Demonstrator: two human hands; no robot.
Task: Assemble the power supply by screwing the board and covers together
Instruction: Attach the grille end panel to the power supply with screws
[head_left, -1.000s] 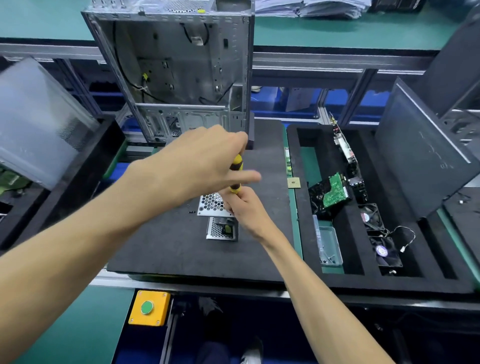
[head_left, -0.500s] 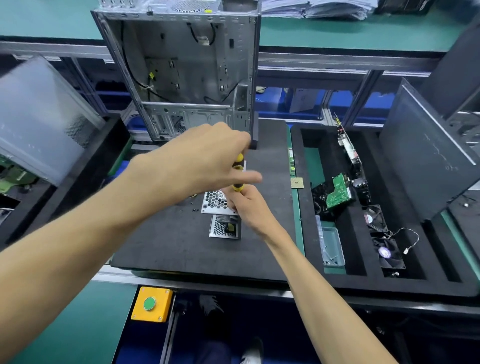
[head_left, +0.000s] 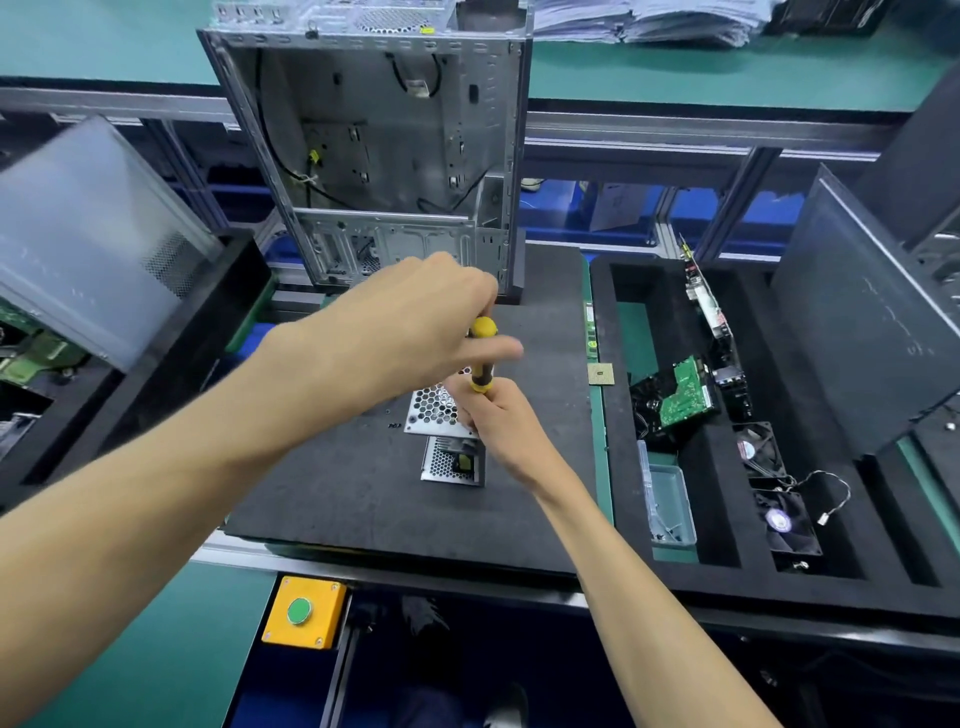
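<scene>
Left hand (head_left: 410, 332) wrapped over top of yellow-black screwdriver (head_left: 482, 358), right hand (head_left: 493, 415) pinching its lower shaft, tool upright over perforated power supply cover (head_left: 434, 410) on black foam mat (head_left: 337, 483), second perforated piece (head_left: 449, 462) just beside, nearer the person.

Head-worn camera looks forward and down, close over the black mat (head_left: 363, 499).

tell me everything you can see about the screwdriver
The screwdriver has a yellow and black handle and stands roughly upright over the perforated metal cover on the black foam mat. The left hand wraps its top; the right hand pinches its lower end. Shaft and tip are hidden.
</scene>
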